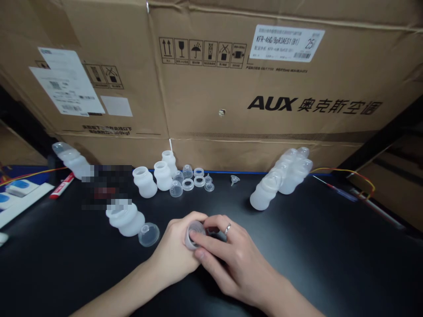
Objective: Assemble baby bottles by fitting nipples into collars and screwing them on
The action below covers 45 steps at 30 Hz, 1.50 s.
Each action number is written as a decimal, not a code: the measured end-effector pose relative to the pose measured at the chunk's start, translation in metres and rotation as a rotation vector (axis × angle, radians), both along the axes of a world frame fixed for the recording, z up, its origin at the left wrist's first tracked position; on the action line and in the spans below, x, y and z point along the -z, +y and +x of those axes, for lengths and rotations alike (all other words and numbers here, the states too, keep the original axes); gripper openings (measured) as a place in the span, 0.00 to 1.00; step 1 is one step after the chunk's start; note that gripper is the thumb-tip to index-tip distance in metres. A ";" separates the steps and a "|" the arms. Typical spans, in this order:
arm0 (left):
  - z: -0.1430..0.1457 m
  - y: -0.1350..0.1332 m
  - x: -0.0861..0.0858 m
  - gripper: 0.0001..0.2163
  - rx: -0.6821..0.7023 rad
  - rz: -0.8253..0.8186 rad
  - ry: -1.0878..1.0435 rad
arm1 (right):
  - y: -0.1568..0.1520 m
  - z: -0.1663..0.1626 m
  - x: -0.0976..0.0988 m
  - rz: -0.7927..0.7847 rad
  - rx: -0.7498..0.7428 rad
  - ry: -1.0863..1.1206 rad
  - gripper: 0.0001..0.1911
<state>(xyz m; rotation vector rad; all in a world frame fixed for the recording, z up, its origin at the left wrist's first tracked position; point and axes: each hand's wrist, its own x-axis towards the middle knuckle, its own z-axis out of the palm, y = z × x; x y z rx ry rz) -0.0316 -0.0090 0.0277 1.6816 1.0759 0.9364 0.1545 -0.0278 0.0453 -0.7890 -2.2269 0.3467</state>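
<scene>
My left hand (pixel 175 246) is wrapped round a translucent threaded collar (pixel 188 241), whose open end faces up. My right hand (pixel 239 255), with a ring on one finger, has its index fingertip inside the collar's mouth and its thumb close below the rim. Anything inside the collar is hidden by the fingers. To the left of my hands are an uncapped white baby bottle (pixel 130 222) and a clear dome cap (pixel 148 234). A silicone teat (pixel 234 179) lies by itself farther back.
White bottles (pixel 145 182), clear caps (pixel 176 188), collars (pixel 187 184) and teats (pixel 209 186) are grouped at the back. Several capped bottles (pixel 264 191) stand right; another (pixel 77 165) is left, near a red marker (pixel 62 186). A large cardboard box (pixel 211 88) walls the back.
</scene>
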 end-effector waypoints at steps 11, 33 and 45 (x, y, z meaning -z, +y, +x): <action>0.002 -0.003 0.011 0.08 -0.002 0.160 0.072 | -0.004 -0.006 0.001 -0.107 0.035 0.016 0.14; 0.013 0.008 0.023 0.09 -0.195 0.379 -0.105 | -0.011 -0.021 0.017 0.068 0.282 0.135 0.19; 0.013 0.006 0.021 0.09 -0.234 0.566 0.111 | -0.010 -0.018 0.008 -0.077 0.356 0.164 0.08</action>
